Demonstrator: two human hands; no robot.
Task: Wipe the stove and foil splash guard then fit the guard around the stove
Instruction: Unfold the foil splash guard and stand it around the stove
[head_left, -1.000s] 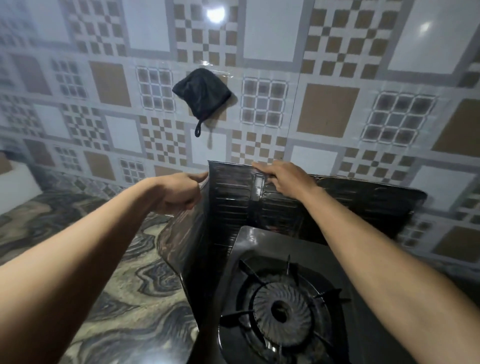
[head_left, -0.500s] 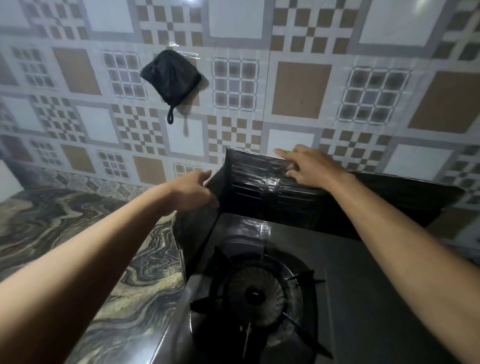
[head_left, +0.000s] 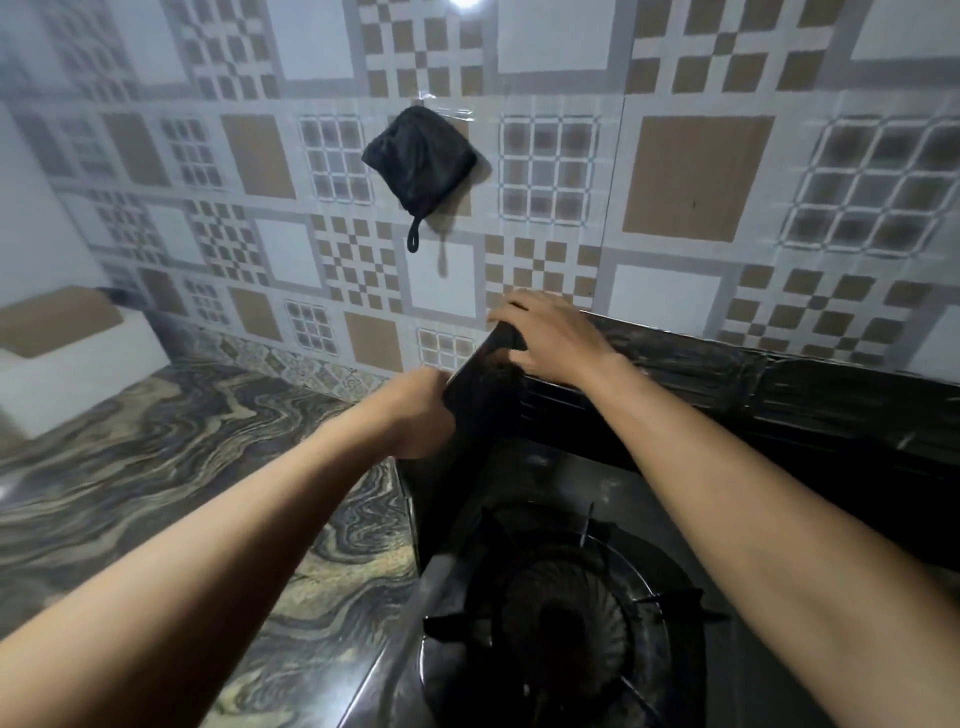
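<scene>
The dark foil splash guard (head_left: 779, 395) stands behind the black stove (head_left: 519, 467), along the tiled wall, with a side panel folded forward at the stove's left edge. My left hand (head_left: 415, 415) grips that left panel from outside. Over the guard's top back-left corner, my right hand (head_left: 550, 338) holds on with its fingers curled over the edge. The burner and its pan support (head_left: 571, 623) lie below my forearms.
A black cloth (head_left: 418, 156) hangs on the patterned tile wall above the stove. The marbled counter (head_left: 182, 493) stretches to the left of the stove. A white box-like block (head_left: 72, 358) sits at the far left on the counter.
My left hand has closed onto the side panel and swung it nearer the stove's left edge. My right hand slid left to the guard's corner. The camera tilted up.
</scene>
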